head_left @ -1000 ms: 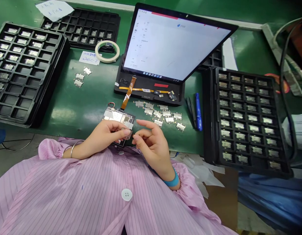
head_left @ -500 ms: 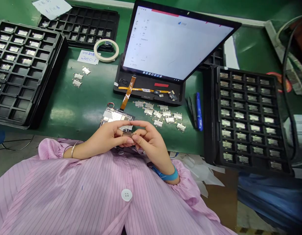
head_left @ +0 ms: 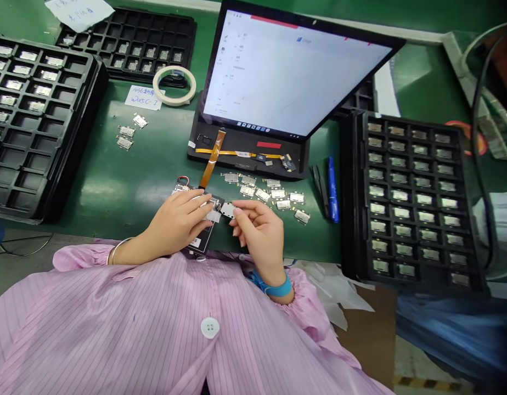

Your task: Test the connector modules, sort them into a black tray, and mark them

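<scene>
My left hand [head_left: 181,218] lies with its fingers stretched over a circuit board [head_left: 180,188] near the table's front edge, covering much of it. Between the thumb and fingers of my right hand [head_left: 259,229] is a small circuit board [head_left: 227,209], pale with dark dots along its edge. The small board's left end meets the right edge of the larger board; I cannot tell whether they are joined. An orange ribbon cable [head_left: 213,159] runs from the larger board up to a lit display [head_left: 294,71]. Several small metal-topped modules [head_left: 262,195] lie right of the cable.
Black compartment trays with modules stand at left [head_left: 78,126] and right [head_left: 434,206]. Tweezers [head_left: 320,192] and a blue pen [head_left: 332,189] lie side by side. A tape roll [head_left: 174,101] rests by a handwritten label [head_left: 142,97], with a few modules [head_left: 125,131] below.
My hands have moved apart from a shared hold on a small piece. The left now rests flat on the larger board; the right holds the small board against that board's edge.
</scene>
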Tool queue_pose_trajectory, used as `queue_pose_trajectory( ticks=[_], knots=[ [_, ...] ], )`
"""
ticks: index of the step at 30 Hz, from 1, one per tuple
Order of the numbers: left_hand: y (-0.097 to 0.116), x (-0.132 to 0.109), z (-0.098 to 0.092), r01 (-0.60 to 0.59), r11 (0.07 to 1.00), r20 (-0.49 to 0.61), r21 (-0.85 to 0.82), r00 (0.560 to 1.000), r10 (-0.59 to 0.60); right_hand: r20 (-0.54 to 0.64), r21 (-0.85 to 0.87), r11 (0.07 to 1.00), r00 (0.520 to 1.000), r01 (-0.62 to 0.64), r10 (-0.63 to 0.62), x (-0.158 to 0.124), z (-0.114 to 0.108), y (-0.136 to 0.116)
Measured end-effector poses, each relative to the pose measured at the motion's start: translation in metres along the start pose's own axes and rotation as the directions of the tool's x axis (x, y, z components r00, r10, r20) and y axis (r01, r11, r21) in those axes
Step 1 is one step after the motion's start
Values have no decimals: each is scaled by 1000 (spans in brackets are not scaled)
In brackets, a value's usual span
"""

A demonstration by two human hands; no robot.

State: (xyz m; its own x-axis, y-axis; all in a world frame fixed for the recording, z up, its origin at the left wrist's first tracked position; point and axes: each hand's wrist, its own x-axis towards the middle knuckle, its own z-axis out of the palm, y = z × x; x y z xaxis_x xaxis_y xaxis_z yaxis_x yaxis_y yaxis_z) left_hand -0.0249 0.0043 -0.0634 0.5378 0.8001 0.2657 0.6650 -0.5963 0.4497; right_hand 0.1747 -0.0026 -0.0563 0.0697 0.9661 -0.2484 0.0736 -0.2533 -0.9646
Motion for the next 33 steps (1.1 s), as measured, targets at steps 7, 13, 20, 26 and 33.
queue_pose_trajectory(
  ticks=[7,13,20,26,33],
  knots=[
    [-1,1,1,-71,994,-99,85,992,79,-5,-23,1000,1000,-7,7,3,1,1],
    [-1,0,1,-80,992,-90,96,992,89,8,-15,1000,1000,0,0,4,0,4],
    [-1,0,2,-83,991,-95,105,991,93,-26,-11,1000,1000,7,-7,3,1,3],
    [-1,0,2,-82,990,-95,113,991,93,-26,-16,1000,1000,8,-8,2,1,3],
    [0,0,2,-90,989,-102,113,990,102,-19,-17,1000,1000,12,-13,2,1,3]
  ],
)
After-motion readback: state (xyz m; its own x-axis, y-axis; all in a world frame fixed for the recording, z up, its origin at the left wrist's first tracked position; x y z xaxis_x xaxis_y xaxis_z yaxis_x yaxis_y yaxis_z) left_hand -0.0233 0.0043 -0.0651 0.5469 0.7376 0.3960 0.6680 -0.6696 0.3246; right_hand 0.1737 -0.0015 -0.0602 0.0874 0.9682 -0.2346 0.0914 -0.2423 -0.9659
